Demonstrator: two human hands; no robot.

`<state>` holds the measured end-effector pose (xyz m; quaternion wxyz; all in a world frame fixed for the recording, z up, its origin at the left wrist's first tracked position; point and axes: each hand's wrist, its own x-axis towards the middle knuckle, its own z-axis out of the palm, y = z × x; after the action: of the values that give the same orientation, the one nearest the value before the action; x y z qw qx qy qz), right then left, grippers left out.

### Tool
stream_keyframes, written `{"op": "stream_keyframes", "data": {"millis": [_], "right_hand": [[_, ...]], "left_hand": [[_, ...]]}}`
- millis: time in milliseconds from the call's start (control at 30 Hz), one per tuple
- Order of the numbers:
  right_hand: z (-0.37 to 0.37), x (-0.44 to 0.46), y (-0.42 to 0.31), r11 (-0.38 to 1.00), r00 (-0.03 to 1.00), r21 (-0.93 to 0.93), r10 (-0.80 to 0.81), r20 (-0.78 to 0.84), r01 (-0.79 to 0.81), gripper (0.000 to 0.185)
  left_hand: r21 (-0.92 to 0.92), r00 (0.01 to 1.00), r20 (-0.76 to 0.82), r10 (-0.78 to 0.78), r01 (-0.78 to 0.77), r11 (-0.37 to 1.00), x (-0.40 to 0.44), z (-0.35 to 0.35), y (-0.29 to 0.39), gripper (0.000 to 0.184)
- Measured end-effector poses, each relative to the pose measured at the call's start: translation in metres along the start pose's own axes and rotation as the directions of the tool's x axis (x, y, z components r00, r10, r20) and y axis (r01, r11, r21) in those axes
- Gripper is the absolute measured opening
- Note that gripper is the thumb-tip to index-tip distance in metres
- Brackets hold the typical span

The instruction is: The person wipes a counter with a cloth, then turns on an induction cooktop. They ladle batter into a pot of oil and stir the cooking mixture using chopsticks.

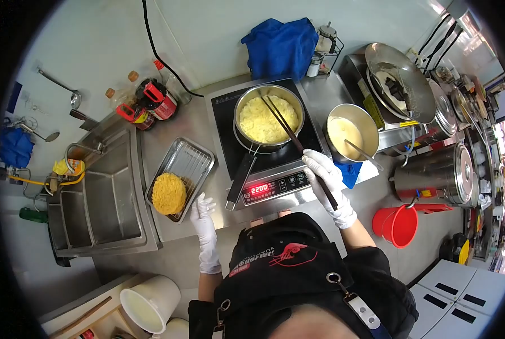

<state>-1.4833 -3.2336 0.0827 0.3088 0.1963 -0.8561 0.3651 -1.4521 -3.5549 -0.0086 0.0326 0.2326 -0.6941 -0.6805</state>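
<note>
My right hand (pixel 326 178), in a white glove, is closed around a pair of long dark chopsticks (pixel 283 123). Their far tips reach into pale yellow, crumbly-looking food (pixel 258 120) that fills a steel saucepan (pixel 236 127). The saucepan sits on an induction cooker (pixel 227 121), its black handle (pixel 242 178) pointing toward me. Beside a steel tray with a wire rack (pixel 199 158), my gloved left hand (pixel 203 217) holds nothing, fingers loosely apart. On the rack lies a round golden fried cake (pixel 169 194).
Right of the cooker stands a pot (pixel 368 124) of pale batter with a spoon (pixel 363 148). A wok (pixel 402 68) is at the back right. Sauce bottles (pixel 159 101) and a double sink (pixel 114 192) are at left. A red bucket (pixel 395 226) is on the floor.
</note>
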Motion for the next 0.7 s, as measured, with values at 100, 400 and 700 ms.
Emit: {"op": "stream_keyframes", "data": {"millis": [100,400,700], "right_hand": [[-0.001,0.002,0.001,0.999,1.000,0.015,-0.029,0.012,0.028,0.032],[-0.014,-0.002,-0.003,0.999,0.999,0.042,-0.010,0.032,0.009,0.033],[-0.020,-0.017,-0.006,0.998,0.997,0.016,0.065,-0.033,-0.065,0.036]], "left_hand": [[-0.009,1.000,-0.013,-0.008,0.007,1.000,-0.001,0.000,0.000,0.041],[-0.017,1.000,0.000,-0.006,0.006,1.000,-0.002,0.001,-0.004,0.041],[-0.030,1.000,0.018,-0.005,0.005,1.000,-0.004,0.005,-0.005,0.035]]}}
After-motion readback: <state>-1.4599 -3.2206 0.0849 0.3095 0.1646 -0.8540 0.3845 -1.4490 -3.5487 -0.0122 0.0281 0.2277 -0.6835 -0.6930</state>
